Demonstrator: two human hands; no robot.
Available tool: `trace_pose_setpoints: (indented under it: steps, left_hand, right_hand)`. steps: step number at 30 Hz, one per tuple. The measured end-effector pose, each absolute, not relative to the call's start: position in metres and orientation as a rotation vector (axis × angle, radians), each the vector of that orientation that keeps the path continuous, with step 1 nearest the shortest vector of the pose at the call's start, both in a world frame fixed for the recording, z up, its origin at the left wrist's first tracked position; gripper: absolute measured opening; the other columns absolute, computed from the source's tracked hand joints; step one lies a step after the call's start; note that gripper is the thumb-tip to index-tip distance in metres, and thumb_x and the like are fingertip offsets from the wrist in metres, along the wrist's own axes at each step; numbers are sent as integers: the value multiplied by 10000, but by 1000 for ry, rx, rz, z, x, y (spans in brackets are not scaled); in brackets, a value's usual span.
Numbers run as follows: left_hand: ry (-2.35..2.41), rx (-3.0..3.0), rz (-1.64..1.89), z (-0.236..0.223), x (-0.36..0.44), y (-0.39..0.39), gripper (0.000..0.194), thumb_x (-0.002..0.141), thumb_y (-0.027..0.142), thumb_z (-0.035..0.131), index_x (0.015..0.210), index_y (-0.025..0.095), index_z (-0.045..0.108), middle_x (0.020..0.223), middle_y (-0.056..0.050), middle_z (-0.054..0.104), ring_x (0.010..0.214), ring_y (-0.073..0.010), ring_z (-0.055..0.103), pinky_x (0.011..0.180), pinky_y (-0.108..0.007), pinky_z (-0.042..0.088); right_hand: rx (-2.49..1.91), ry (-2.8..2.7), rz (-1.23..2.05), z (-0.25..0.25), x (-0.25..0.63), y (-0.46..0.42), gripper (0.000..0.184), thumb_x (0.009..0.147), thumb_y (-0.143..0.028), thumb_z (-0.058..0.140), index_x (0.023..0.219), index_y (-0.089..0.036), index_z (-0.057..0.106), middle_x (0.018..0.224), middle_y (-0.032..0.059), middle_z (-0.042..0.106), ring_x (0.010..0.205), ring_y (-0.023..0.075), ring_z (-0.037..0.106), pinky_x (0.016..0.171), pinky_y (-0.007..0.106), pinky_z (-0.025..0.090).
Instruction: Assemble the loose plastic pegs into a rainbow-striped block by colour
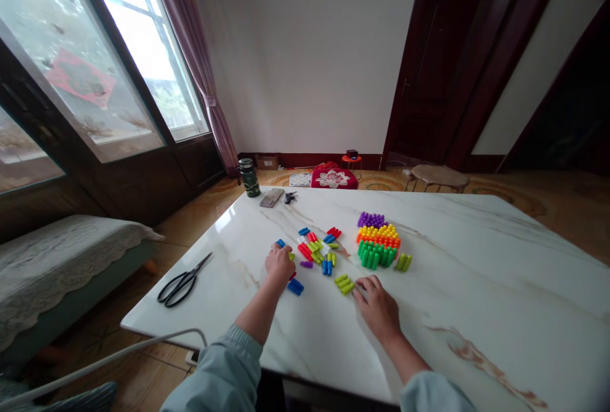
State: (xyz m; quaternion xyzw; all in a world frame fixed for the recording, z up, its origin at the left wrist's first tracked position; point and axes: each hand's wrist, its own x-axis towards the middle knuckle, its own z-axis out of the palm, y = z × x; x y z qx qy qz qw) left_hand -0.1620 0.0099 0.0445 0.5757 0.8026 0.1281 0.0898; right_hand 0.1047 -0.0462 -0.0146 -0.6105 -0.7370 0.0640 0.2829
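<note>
Your left hand partly hides the mixed coloured pieces on the tabletop; I cannot tell whether its fingers grip any. Your right hand, its fingers released, is just beside the lime pieces. The capped flask hides its contents; its markings are too small to read.

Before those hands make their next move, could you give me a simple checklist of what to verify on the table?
1. Left hand gripping a piece: cannot tell; the hand hides it.
2. Right hand touching the yellow-green pieces beside it: cannot tell.
3. Green pieces grouped together: ok.
4. Loose pieces separated by colour: not ok, mingled.
5. Scissors apart from both hands: ok.
6. Flask upright: ok.
</note>
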Motion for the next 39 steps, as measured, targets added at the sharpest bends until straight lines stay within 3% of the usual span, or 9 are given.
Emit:
trace_pose_setpoints:
  steps: [6, 9, 14, 18, 23, 31, 34, 37, 39]
  left_hand:
    - [2345, 1761, 451, 38, -154, 17, 330, 772, 178, 559, 1096, 176, 623, 1100, -136, 589, 1082, -280, 551, 900, -351, 419]
    - [2338, 1754, 567, 40, -151, 21, 304, 852, 223, 463, 1124, 132, 562, 1044, -148, 596, 1074, -275, 546, 917, -363, 406]
    - [2194, 1885, 772, 42, -137, 36, 363, 916, 191, 322, 1243, 184, 480, 1094, -106, 558, 1123, -233, 516, 957, -340, 396]
    - [1987, 2060, 817, 34, -118, 45, 332, 885, 164, 402, 1168, 216, 567, 1131, -93, 517, 1128, -225, 501, 987, -340, 383]
    - [1839, 2089, 854, 17, -110, 48, 243, 814, 180, 565, 1048, 187, 632, 1126, -119, 515, 1139, -296, 456, 1011, -442, 353]
    - [1665, 1744, 1179, 18, -122, 52, 146, 757, 102, 603, 874, 186, 626, 1006, -95, 539, 1069, -271, 509, 1015, -456, 351]
    - [1541, 1537, 1340, 19, -110, 35, 175, 793, 255, 637, 961, 212, 613, 1027, -75, 545, 1005, -238, 546, 922, -392, 432]
    - [1361, 1325, 1367, 13, -83, 6, 336, 862, 464, 550, 1057, 194, 591, 937, -71, 596, 798, -183, 597, 716, -306, 490]
    - [1228, 1209, 1329, 8, -65, -15, 399, 878, 501, 520, 1065, 157, 595, 927, -97, 631, 729, -159, 605, 637, -266, 487]
  right_hand:
    - [-1623, -1988, 190, -10, 105, -49, 186, 877, -218, 508, 1036, -213, 605, 1054, 30, 614, 916, 165, 624, 742, 252, 418]
    - [-1638, -1987, 188, -7, 104, -50, 160, 870, -220, 530, 1004, -220, 618, 1038, 23, 615, 890, 160, 624, 729, 247, 412]
    - [-1643, -1978, 192, -5, 103, -51, 136, 862, -213, 547, 965, -227, 635, 1005, 12, 614, 851, 150, 625, 703, 241, 406]
    - [-1637, -1961, 206, -5, 103, -50, 128, 862, -213, 550, 954, -230, 637, 993, 9, 619, 862, 151, 628, 714, 239, 407]
    - [-1622, -1961, 221, -6, 103, -51, 121, 849, -198, 554, 937, -227, 631, 972, 8, 621, 834, 146, 623, 704, 236, 410]
    - [-1602, -1970, 171, -7, 103, -51, 110, 844, -212, 553, 921, -233, 628, 957, 19, 627, 818, 162, 634, 696, 248, 448]
    - [-1555, -1938, 150, -11, 103, -49, 211, 866, -263, 542, 1063, -213, 597, 1001, 47, 634, 865, 191, 650, 706, 270, 486]
    - [-1450, -1879, 152, -15, 104, -49, 424, 921, -339, 477, 1308, -170, 443, 1126, 98, 617, 947, 217, 652, 725, 300, 524]
    - [-1368, -1887, 171, -14, 104, -50, 486, 953, -346, 418, 1403, -180, 338, 1209, 114, 588, 1004, 220, 643, 751, 311, 539]
